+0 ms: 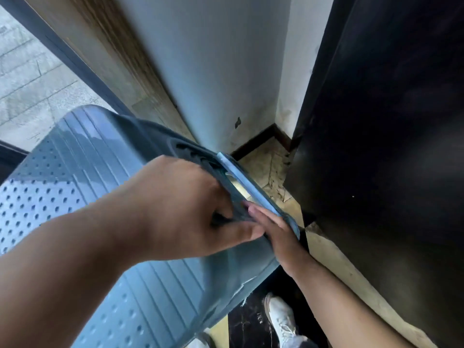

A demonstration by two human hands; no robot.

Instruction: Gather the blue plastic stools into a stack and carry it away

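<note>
At the wall corner, left hand [183, 209] grips the tilted blue stool stack's [82, 187] rim; right hand [278, 237] flat beneath it.

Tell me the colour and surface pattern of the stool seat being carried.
Blue stool seat, with rows of small round holes and raised parallel ribs. The head view shows it best.

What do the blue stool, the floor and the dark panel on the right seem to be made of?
Blue stool: moulded plastic, glossy, judging by its ribs, dimples and reflections. Floor: probably pale polished stone or tile, mottled and dirty near the corner. Dark panel: smooth, nearly black, faintly shiny; lacquered wood or metal, I cannot tell which.
</note>
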